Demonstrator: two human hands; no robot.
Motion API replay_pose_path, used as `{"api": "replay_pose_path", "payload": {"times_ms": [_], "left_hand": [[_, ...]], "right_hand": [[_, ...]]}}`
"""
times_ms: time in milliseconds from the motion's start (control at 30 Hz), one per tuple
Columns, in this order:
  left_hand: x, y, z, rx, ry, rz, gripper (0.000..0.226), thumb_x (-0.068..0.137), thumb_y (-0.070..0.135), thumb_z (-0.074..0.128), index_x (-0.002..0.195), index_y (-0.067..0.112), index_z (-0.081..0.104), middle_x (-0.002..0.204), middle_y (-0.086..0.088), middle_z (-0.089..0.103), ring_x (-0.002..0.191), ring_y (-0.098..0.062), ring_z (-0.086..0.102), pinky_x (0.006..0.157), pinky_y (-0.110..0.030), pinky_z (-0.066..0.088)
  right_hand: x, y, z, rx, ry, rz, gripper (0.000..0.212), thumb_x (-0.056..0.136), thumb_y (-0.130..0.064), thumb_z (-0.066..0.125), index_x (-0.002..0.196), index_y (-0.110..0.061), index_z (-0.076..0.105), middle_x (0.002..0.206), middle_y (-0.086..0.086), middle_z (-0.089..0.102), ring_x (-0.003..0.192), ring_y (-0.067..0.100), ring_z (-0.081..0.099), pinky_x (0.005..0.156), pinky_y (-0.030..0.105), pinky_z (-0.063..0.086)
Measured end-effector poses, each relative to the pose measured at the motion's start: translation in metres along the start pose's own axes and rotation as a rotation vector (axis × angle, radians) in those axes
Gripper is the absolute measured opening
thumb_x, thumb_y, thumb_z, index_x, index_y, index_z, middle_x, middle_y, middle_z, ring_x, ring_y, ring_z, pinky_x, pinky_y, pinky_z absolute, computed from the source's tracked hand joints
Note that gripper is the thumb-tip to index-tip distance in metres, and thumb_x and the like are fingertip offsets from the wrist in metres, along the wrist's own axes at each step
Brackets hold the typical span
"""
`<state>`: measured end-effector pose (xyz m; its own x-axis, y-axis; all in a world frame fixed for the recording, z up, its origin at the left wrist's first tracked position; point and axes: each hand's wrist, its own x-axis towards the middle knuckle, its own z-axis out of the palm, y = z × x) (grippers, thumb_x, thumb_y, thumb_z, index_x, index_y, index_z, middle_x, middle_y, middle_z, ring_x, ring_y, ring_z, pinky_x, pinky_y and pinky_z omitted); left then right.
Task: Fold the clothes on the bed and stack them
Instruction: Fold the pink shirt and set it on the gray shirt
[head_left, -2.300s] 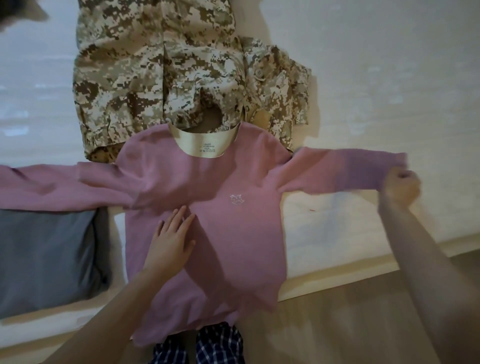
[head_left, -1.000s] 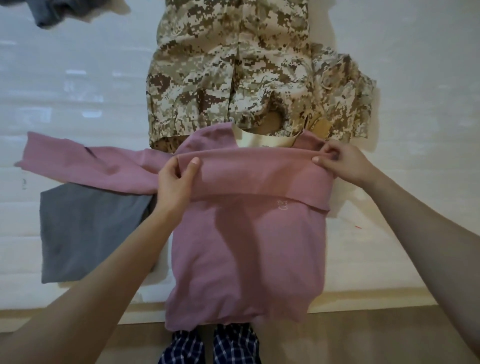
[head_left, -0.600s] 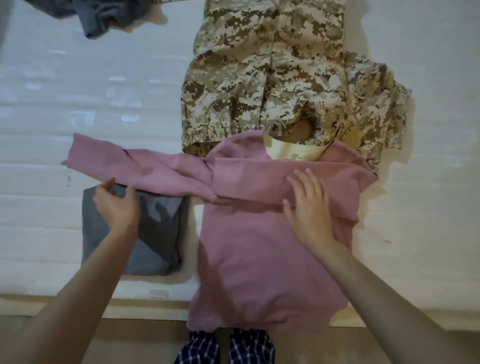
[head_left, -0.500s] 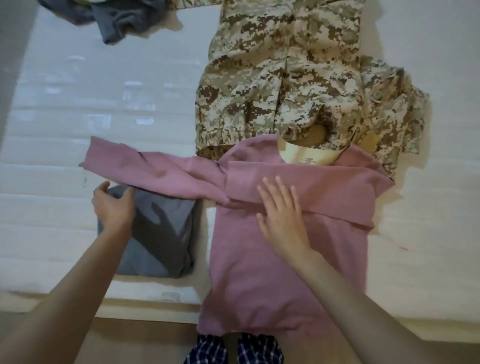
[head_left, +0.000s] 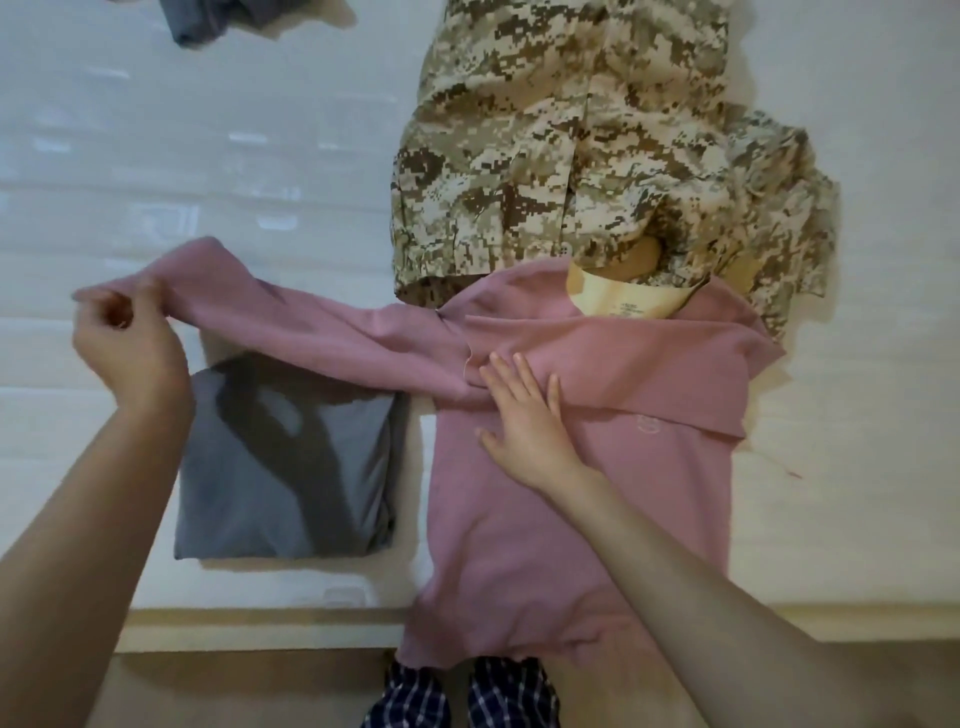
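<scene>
Left hand (head_left: 124, 343) now lifting soft pink sweater (head_left: 571, 467) sleeve, right hand (head_left: 524, 421) flat

Bare bed (head_left: 182, 156) is lying open across the far left, with only a grey bundle (head_left: 208, 21) sitting at its top edge. The folded grey garment (head_left: 285, 467) is blocking the near-left strip, the camouflage garment (head_left: 571, 145) is crowding the pink sweater's (head_left: 571, 519) collar, and the right side is staying clear.

Home bedroom: I'm standing at a white bed (head_left: 260, 156) with clothes spread on it, wood floor (head_left: 234, 691) under my feet.
</scene>
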<state>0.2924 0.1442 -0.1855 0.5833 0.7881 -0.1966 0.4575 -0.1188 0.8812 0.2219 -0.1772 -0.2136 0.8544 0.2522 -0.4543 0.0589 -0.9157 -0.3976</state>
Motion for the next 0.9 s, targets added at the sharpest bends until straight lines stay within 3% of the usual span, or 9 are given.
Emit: {"api": "replay_pose_path", "payload": {"times_ms": [133, 200, 267, 367, 433, 533, 700, 833, 900], "left_hand": [[-0.111, 0.045, -0.008, -0.071, -0.104, 0.375, 0.008, 0.093, 0.040, 0.051, 0.093, 0.036, 0.044, 0.090, 0.024, 0.053, 0.087, 0.010, 0.050, 0.079, -0.010, 0.041], [-0.179, 0.057, 0.012, -0.061, -0.367, 0.511, 0.007, 0.094, 0.035, 0.051, 0.094, 0.036, 0.044, 0.088, 0.023, 0.054, 0.084, 0.008, 0.050, 0.076, -0.012, 0.041], [-0.237, 0.058, 0.043, 0.058, -0.686, 0.604, 0.010, 0.092, 0.031, 0.053, 0.101, 0.026, 0.050, 0.097, 0.010, 0.058, 0.093, -0.007, 0.055, 0.085, -0.030, 0.046], [-0.280, 0.040, 0.086, 0.409, -1.128, 0.827, 0.031, 0.092, 0.027, 0.057, 0.120, 0.017, 0.056, 0.144, -0.004, 0.043, 0.140, -0.018, 0.031, 0.118, -0.044, 0.011], [-0.274, 0.023, 0.098, 0.548, -1.166, 0.869, 0.039, 0.090, 0.026, 0.059, 0.128, 0.017, 0.053, 0.153, -0.003, 0.031, 0.145, -0.017, 0.018, 0.117, -0.040, -0.003], [-0.247, 0.007, 0.103, 0.654, -0.969, 0.841, 0.042, 0.082, 0.011, 0.068, 0.122, 0.008, 0.058, 0.144, -0.016, 0.043, 0.137, -0.034, 0.035, 0.113, -0.053, 0.016], [-0.179, -0.003, 0.102, 0.800, -0.769, 0.798, 0.042, 0.085, 0.011, 0.063, 0.126, 0.010, 0.053, 0.135, -0.013, 0.052, 0.124, -0.037, 0.045, 0.105, -0.051, 0.028], [-0.146, 0.003, 0.116, 1.010, -0.824, 0.834, 0.042, 0.091, 0.025, 0.059, 0.129, 0.012, 0.050, 0.129, -0.016, 0.056, 0.129, -0.035, 0.041, 0.112, -0.051, 0.014], [-0.131, 0.009, 0.118, 1.132, -0.841, 0.895, 0.035, 0.090, 0.033, 0.060, 0.118, 0.014, 0.058, 0.115, -0.014, 0.064, 0.124, -0.034, 0.044, 0.113, -0.052, 0.006]], "right_hand": [[-0.020, -0.018, -0.049, 1.084, 0.042, 0.192, 0.058, 0.087, -0.031, 0.063, 0.138, -0.020, 0.039, 0.142, 0.003, 0.047, 0.124, 0.007, 0.048, 0.102, 0.021, 0.037], [-0.036, -0.012, -0.075, 1.525, 0.013, 0.223, 0.054, 0.082, -0.046, 0.058, 0.131, -0.026, 0.045, 0.131, 0.002, 0.058, 0.113, 0.008, 0.059, 0.095, 0.029, 0.047], [-0.052, 0.015, -0.095, 1.896, 0.028, 0.241, 0.059, 0.079, -0.057, 0.050, 0.128, -0.024, 0.048, 0.124, 0.004, 0.064, 0.106, 0.016, 0.064, 0.086, 0.038, 0.053], [-0.070, 0.076, -0.108, 2.189, 0.228, 0.375, 0.063, 0.081, -0.060, 0.047, 0.125, -0.016, 0.051, 0.114, 0.010, 0.064, 0.103, 0.026, 0.061, 0.085, 0.045, 0.049], [-0.073, 0.112, -0.103, 2.087, 0.326, 0.573, 0.053, 0.089, -0.059, 0.039, 0.121, -0.019, 0.053, 0.120, 0.011, 0.059, 0.111, 0.028, 0.056, 0.095, 0.054, 0.041], [-0.071, 0.163, -0.087, 1.647, 0.260, 0.756, 0.050, 0.094, -0.057, 0.034, 0.122, -0.019, 0.049, 0.108, 0.004, 0.061, 0.096, 0.019, 0.059, 0.099, 0.046, 0.041], [-0.043, 0.187, -0.071, 1.229, 0.267, 0.730, 0.031, 0.085, -0.039, 0.065, 0.108, -0.017, 0.063, 0.108, 0.003, 0.065, 0.092, 0.013, 0.062, 0.073, 0.031, 0.055], [-0.030, 0.182, -0.076, 1.003, 0.376, 0.612, 0.030, 0.082, -0.026, 0.071, 0.094, 0.002, 0.068, 0.082, 0.002, 0.059, 0.077, 0.013, 0.054, 0.071, 0.024, 0.044], [-0.037, 0.186, -0.084, 1.086, 0.388, 0.494, 0.022, 0.084, -0.024, 0.069, 0.084, -0.003, 0.063, 0.076, 0.005, 0.051, 0.073, 0.014, 0.047, 0.069, 0.027, 0.038]]}}
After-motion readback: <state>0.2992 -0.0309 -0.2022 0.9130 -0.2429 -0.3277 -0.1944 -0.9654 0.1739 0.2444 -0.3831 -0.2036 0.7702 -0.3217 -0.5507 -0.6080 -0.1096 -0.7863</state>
